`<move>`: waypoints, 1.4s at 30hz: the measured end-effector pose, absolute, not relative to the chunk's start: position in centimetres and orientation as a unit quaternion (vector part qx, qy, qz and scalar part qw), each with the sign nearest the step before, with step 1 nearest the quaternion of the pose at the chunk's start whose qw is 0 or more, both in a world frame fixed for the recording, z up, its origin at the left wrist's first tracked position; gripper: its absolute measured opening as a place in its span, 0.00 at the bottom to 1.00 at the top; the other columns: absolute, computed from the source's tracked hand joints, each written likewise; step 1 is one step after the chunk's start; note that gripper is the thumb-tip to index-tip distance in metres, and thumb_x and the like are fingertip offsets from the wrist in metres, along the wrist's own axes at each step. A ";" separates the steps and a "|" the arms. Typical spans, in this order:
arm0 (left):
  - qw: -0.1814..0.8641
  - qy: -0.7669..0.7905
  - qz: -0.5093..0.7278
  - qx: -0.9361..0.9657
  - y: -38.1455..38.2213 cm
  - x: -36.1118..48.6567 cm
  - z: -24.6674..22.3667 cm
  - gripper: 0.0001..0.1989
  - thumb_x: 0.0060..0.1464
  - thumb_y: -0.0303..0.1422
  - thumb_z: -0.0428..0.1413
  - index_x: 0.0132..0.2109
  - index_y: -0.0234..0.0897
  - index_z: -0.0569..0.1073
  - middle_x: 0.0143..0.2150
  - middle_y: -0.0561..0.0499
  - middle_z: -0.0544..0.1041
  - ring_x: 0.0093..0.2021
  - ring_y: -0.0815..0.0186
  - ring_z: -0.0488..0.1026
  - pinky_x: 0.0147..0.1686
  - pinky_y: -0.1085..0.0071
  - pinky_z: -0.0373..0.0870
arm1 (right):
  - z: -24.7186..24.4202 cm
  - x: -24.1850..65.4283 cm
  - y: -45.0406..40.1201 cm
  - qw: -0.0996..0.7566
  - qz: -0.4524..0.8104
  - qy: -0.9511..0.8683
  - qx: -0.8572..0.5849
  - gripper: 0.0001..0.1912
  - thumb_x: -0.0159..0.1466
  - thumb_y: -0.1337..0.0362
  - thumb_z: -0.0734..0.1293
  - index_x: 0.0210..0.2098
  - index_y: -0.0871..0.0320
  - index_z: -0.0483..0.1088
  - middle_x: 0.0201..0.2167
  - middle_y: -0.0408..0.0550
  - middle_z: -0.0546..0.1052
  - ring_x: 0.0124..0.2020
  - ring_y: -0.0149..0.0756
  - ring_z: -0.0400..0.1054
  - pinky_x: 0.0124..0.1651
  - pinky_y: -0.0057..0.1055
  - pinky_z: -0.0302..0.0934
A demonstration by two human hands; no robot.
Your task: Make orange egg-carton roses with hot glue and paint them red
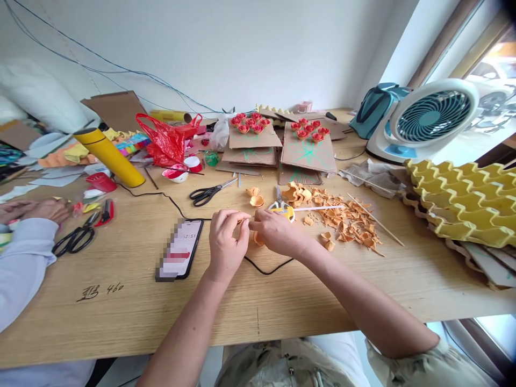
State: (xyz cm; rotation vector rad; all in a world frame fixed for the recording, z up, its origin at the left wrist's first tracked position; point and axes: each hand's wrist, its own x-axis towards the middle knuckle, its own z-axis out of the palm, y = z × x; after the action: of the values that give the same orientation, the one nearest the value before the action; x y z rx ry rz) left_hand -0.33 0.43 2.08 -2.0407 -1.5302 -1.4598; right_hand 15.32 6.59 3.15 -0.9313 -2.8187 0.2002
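Observation:
My left hand (228, 236) and my right hand (276, 231) meet over the middle of the table, fingertips pinched close together. A small orange cardboard piece (241, 221) shows at the fingers of my left hand. Most of it is hidden, and I cannot make out what my right fingers hold. An orange egg-carton cup (258, 238) lies partly covered under the hands. Just beyond them sit flower-shaped orange cups (257, 200) and yellow-handled scissors (284, 209). To the right spreads a heap of orange carton scraps (346, 217).
A phone (183, 250) lies left of my hands, with black scissors (212, 192) behind. Red paper flowers (250, 122) stand on cardboard at the back. Yellow egg trays (463, 201) and a fan (431, 121) are at the right. A co-worker's hands (44, 209) are at the far left.

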 end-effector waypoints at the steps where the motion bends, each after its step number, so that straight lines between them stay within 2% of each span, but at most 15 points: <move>1: 0.100 -0.518 -0.497 -0.689 0.4 -0.4 2.1 0.06 0.64 0.26 0.55 0.41 0.39 0.77 0.39 0.47 0.77 0.42 0.60 0.74 0.46 0.63 0.71 | 3.0 15.2 6.7 0.074 0.062 -0.946 -0.310 0.16 0.69 0.73 0.63 0.51 0.57 0.78 0.43 0.55 0.74 0.42 0.43 0.70 0.43 0.34 0.57; 4: 0.100 -0.519 -0.503 -0.683 0.4 -0.5 2.3 0.06 0.64 0.26 0.55 0.41 0.38 0.77 0.39 0.47 0.77 0.42 0.60 0.74 0.46 0.63 0.71 | 2.6 15.2 6.8 0.067 0.057 -0.942 -0.324 0.13 0.69 0.72 0.63 0.46 0.57 0.79 0.41 0.54 0.75 0.39 0.41 0.70 0.39 0.33 0.56; 6: 0.095 -0.519 -0.509 -0.680 0.4 -0.6 2.4 0.06 0.64 0.26 0.55 0.41 0.38 0.77 0.39 0.48 0.78 0.43 0.60 0.75 0.46 0.64 0.71 | 2.2 15.9 6.8 0.098 0.066 -0.935 -0.334 0.11 0.69 0.73 0.64 0.40 0.58 0.79 0.38 0.53 0.75 0.37 0.39 0.70 0.38 0.32 0.56; 8: 0.069 -0.515 -0.523 -0.676 0.3 -0.5 2.4 0.06 0.64 0.26 0.55 0.42 0.38 0.76 0.39 0.48 0.77 0.42 0.62 0.75 0.45 0.65 0.72 | 1.9 17.1 6.8 0.181 0.096 -0.918 -0.339 0.11 0.68 0.74 0.64 0.38 0.58 0.78 0.38 0.51 0.74 0.36 0.37 0.69 0.38 0.31 0.58; 11: -0.041 -0.506 -0.549 -0.663 0.0 0.1 2.3 0.06 0.63 0.30 0.57 0.47 0.39 0.75 0.43 0.47 0.77 0.42 0.63 0.75 0.42 0.67 0.73 | 1.4 19.5 6.4 0.369 0.167 -0.853 -0.330 0.10 0.68 0.73 0.64 0.38 0.56 0.77 0.36 0.48 0.72 0.36 0.36 0.69 0.39 0.31 0.62; 13: -0.170 -0.491 -0.549 -0.655 -0.4 0.8 2.2 0.18 0.60 0.35 0.62 0.56 0.40 0.72 0.53 0.43 0.76 0.49 0.60 0.76 0.43 0.67 0.75 | 1.3 20.8 5.9 0.481 0.187 -0.795 -0.317 0.10 0.67 0.73 0.65 0.39 0.54 0.77 0.34 0.46 0.71 0.37 0.36 0.69 0.40 0.32 0.64; 15: -0.323 -0.457 -0.529 -0.638 -0.7 1.7 2.0 0.33 0.55 0.38 0.67 0.64 0.42 0.65 0.63 0.39 0.71 0.56 0.55 0.75 0.45 0.66 0.78 | 1.4 21.5 5.1 0.531 0.207 -0.767 -0.295 0.11 0.67 0.74 0.66 0.40 0.52 0.77 0.34 0.45 0.71 0.37 0.37 0.68 0.38 0.32 0.64; 17: -0.451 -0.417 -0.508 -0.604 -1.0 2.6 1.9 0.37 0.54 0.39 0.68 0.66 0.43 0.62 0.67 0.37 0.67 0.58 0.53 0.75 0.45 0.65 0.79 | 1.7 21.7 4.3 0.550 0.218 -0.758 -0.276 0.12 0.67 0.75 0.66 0.40 0.51 0.77 0.35 0.45 0.70 0.37 0.36 0.67 0.38 0.33 0.64; 21: -0.568 -0.388 -0.494 -0.531 -1.1 3.5 1.9 0.28 0.54 0.38 0.68 0.59 0.40 0.70 0.60 0.42 0.75 0.55 0.55 0.76 0.45 0.67 0.80 | 1.9 21.5 3.4 0.564 0.208 -0.758 -0.253 0.14 0.67 0.76 0.67 0.41 0.49 0.77 0.36 0.45 0.70 0.38 0.36 0.68 0.39 0.34 0.64; 27: -0.605 -0.389 -0.501 -0.481 -1.0 3.3 2.0 0.24 0.52 0.37 0.69 0.55 0.38 0.75 0.52 0.45 0.78 0.49 0.58 0.78 0.37 0.71 0.79 | 1.4 21.4 3.5 0.615 0.204 -0.724 -0.237 0.13 0.67 0.75 0.67 0.42 0.49 0.77 0.37 0.46 0.72 0.38 0.37 0.69 0.41 0.36 0.65; 30: -0.620 -0.379 -0.502 -0.469 -0.9 2.9 1.9 0.24 0.52 0.37 0.69 0.55 0.37 0.76 0.52 0.45 0.79 0.45 0.61 0.79 0.36 0.72 0.78 | 1.5 21.4 3.8 0.667 0.253 -0.655 -0.247 0.07 0.68 0.69 0.69 0.40 0.50 0.77 0.37 0.47 0.73 0.40 0.39 0.70 0.44 0.38 0.66; 32: -0.634 -0.364 -0.504 -0.459 -0.8 2.7 1.9 0.25 0.53 0.38 0.69 0.57 0.38 0.76 0.52 0.44 0.79 0.45 0.61 0.80 0.35 0.73 0.77 | 1.7 21.4 4.0 0.691 0.285 -0.610 -0.263 0.01 0.67 0.64 0.71 0.38 0.51 0.76 0.36 0.47 0.73 0.39 0.39 0.70 0.42 0.36 0.67; 33: -0.641 -0.355 -0.505 -0.457 -0.7 2.6 1.8 0.25 0.54 0.38 0.68 0.57 0.38 0.76 0.53 0.44 0.79 0.46 0.60 0.80 0.36 0.73 0.76 | 1.9 21.3 4.0 0.697 0.299 -0.593 -0.272 0.02 0.67 0.62 0.72 0.37 0.52 0.76 0.35 0.47 0.73 0.38 0.38 0.69 0.41 0.35 0.67; 38: -0.655 -0.333 -0.509 -0.448 -0.6 2.4 1.7 0.24 0.56 0.37 0.67 0.59 0.43 0.77 0.57 0.44 0.79 0.52 0.58 0.78 0.41 0.72 0.75 | 1.8 21.3 3.6 0.647 0.404 -0.568 -0.308 0.06 0.65 0.58 0.74 0.39 0.52 0.76 0.33 0.45 0.76 0.33 0.35 0.71 0.35 0.31 0.67; 42: -0.639 -0.356 -0.512 -0.450 -0.5 2.3 1.5 0.25 0.56 0.37 0.68 0.61 0.46 0.76 0.62 0.45 0.76 0.54 0.58 0.76 0.42 0.72 0.76 | 1.5 21.3 2.9 0.587 0.430 -0.597 -0.337 0.07 0.67 0.60 0.72 0.34 0.54 0.73 0.29 0.44 0.76 0.30 0.33 0.71 0.34 0.30 0.66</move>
State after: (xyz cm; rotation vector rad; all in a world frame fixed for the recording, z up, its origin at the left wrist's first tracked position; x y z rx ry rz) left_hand 2.32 -0.50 1.48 -2.6511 -2.0982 -3.0130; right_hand 21.26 2.91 1.49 -0.7845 -1.3915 1.0022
